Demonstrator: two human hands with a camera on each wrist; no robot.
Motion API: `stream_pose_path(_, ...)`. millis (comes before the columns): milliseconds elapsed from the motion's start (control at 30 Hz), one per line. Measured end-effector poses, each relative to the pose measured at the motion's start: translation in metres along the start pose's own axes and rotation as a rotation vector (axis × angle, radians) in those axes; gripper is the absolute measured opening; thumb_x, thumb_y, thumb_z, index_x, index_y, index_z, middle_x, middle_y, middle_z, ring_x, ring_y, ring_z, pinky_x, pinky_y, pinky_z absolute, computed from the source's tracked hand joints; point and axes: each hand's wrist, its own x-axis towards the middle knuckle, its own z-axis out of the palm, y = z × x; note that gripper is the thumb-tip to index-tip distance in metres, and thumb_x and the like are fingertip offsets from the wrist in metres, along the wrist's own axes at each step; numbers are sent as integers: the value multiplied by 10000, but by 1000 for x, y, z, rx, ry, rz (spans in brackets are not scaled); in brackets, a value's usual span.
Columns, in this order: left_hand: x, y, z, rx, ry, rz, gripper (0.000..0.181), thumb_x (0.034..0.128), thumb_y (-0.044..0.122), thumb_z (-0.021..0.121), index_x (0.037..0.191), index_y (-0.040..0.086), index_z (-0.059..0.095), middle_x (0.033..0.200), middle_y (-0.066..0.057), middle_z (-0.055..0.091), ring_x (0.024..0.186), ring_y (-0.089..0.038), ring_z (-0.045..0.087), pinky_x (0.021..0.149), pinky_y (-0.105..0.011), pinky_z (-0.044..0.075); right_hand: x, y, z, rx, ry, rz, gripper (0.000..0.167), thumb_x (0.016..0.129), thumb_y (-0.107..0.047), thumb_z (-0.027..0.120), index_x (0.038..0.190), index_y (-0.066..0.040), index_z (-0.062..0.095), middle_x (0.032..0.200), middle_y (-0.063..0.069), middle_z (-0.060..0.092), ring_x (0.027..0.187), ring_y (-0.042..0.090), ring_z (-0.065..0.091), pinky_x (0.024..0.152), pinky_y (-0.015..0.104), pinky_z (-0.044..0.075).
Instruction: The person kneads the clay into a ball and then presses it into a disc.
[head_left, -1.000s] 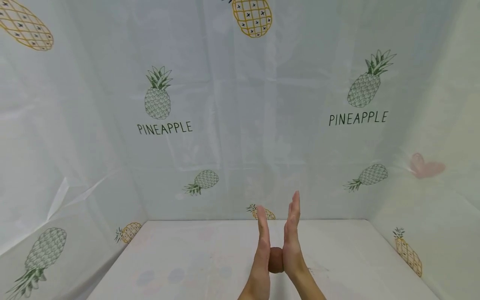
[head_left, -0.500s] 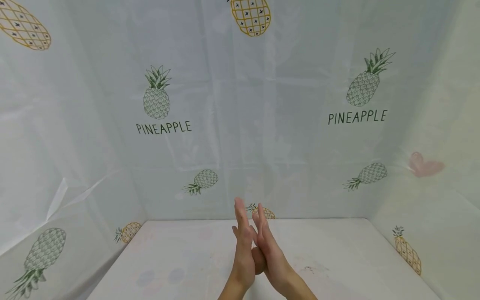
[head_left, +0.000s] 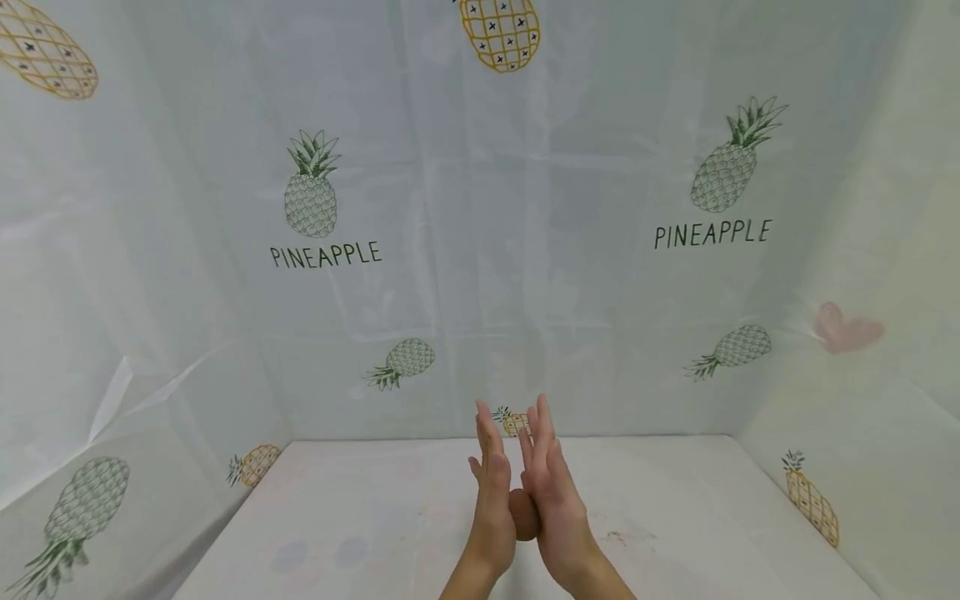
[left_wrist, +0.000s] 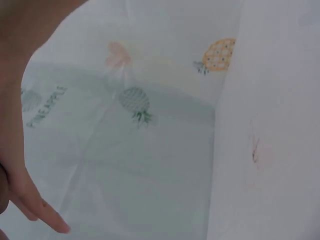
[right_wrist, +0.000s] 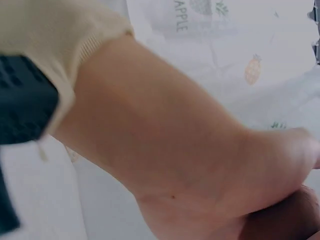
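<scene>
Since half a second ago, the right hand (head_left: 558, 512) has shifted rightward, so its fingertips stand further from those of the left hand (head_left: 495, 496), and the brown ball (head_left: 523, 515) has slid slightly right as well. From my remote seat I see that ball held between the two palms, above the table (head_left: 390, 533), touching both hands near their lower parts. Fingers on both hands are extended and point upward and away from me, with nothing curled around the ball; the two sets of fingertips are apart. My left wrist view catches only the ball's edge at the border. My right wrist view shows part of it, dark and shaded, at the lower right, and nearer the camera a beige sleeve (right_wrist: 100, 35) and a dark band (right_wrist: 25, 100). Below, I make out a reddish mark (head_left: 617, 538) to the right on the white tabletop and faint bluish spots to the left. Around it hangs a pale curtain (head_left: 487, 233) printed with green and yellow pineapples.
</scene>
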Motion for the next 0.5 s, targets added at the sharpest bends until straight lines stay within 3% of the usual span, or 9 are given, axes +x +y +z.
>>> stream_pose_path(267,-12,16,17,-134,-161,-77,557,1134,474,39,1637,476,-199,1719,206,-243,1569,-152,-291,1157,-725,-267,-1,3,-11,-159,194,-208,593,1122,-389,63,1690,-432,-101,1752,-216,-152,1632,205,-186,1198,676,-201)
stream_pose_path(333,-14,21,18,-168,-195,-99,553,1130,493,24,1628,478,-218,1734,201,-199,1549,-105,-299,1154,-733,-261,0,4,-15,-184,227,-241,595,1129,-378,94,1693,-426,-87,1756,-201,-147,1630,168,-183,1198,669,-196)
stream_pose_path(367,-14,23,18,-186,-207,-107,557,1130,496,19,1628,466,-227,1759,164,-96,1551,-72,-271,1154,-731,-263,1,4,-17,-192,240,-251,598,1131,-383,111,1695,-421,-83,1756,-194,-148,1628,156,-188,1195,674,-197)
stream_pose_path(400,-15,24,18,-195,-219,-118,556,1127,502,12,1624,467,-236,1745,114,154,1593,-54,-82,1161,-726,-258,3,5,-19,-203,251,-261,601,1133,-387,128,1696,-416,-81,1757,-185,-153,1625,154,-196,1187,693,-200)
stream_pose_path(433,-15,26,19,-202,-231,-128,552,1126,506,7,1616,475,-245,1611,73,417,1565,-37,147,1169,-719,-251,4,7,-22,-216,265,-271,606,1134,-391,144,1698,-411,-78,1758,-179,-154,1625,156,-196,1183,712,-199)
stream_pose_path(467,-16,27,20,-204,-243,-138,550,1125,509,0,1610,477,-256,1365,55,598,1438,-21,365,1186,-710,-230,6,9,-25,-226,278,-275,607,1137,-395,152,1698,-406,-79,1757,-177,-157,1625,163,-199,1176,729,-203)
stream_pose_path(500,-16,28,20,-203,-249,-148,547,1123,514,-7,1602,486,-269,1089,60,650,1255,-18,506,1191,-708,-223,7,10,-28,-226,290,-272,603,1140,-406,157,1697,-416,-75,1756,-183,-153,1627,171,-195,1170,742,-208)
